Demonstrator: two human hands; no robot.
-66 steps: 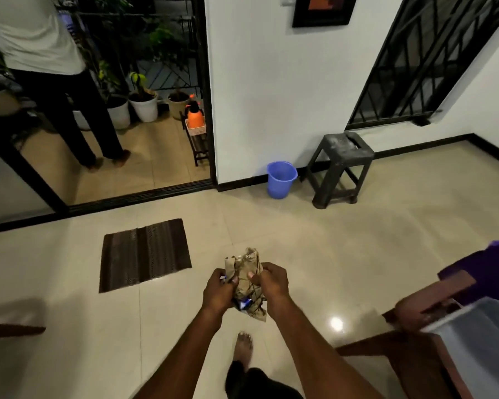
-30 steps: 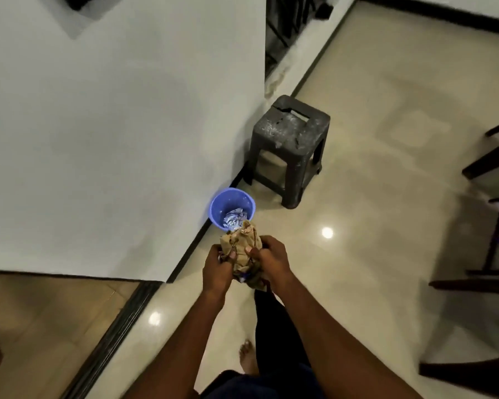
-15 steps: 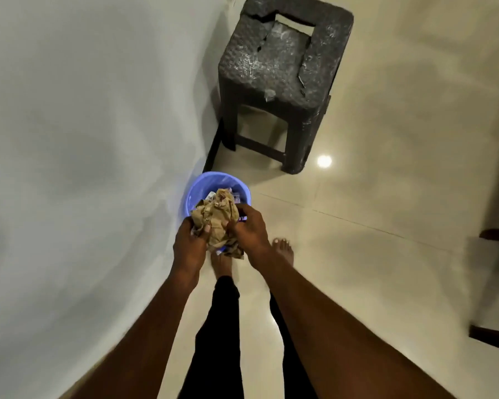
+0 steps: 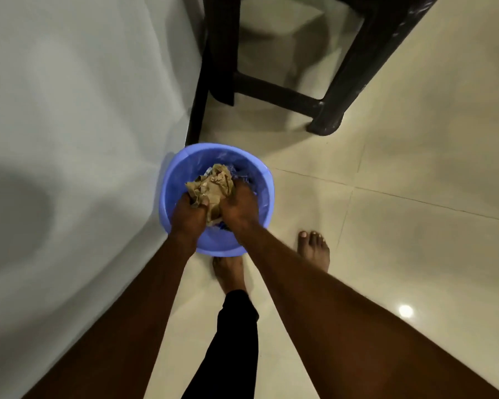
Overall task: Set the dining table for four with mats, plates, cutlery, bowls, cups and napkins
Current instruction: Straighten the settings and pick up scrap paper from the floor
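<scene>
A wad of crumpled brown paper (image 4: 213, 186) is held between both my hands inside the mouth of a small blue bin (image 4: 173, 180) that stands on the floor against the wall. My left hand (image 4: 189, 213) grips the wad's left side with curled fingers. My right hand (image 4: 238, 208) grips its right side. Some blue and white wrapping shows under the paper inside the bin. No mats, plates, cutlery, bowls, cups or napkins are in view.
A white wall (image 4: 78, 110) runs along the left, right beside the bin. A dark plastic stool (image 4: 337, 82) stands just beyond the bin. My bare feet (image 4: 313, 249) are on the glossy beige tile floor (image 4: 415, 197) just behind the bin.
I have walked up to the blue bin and bent over it. Both hands have lowered the crumpled paper from above the rim down into the bin.
</scene>
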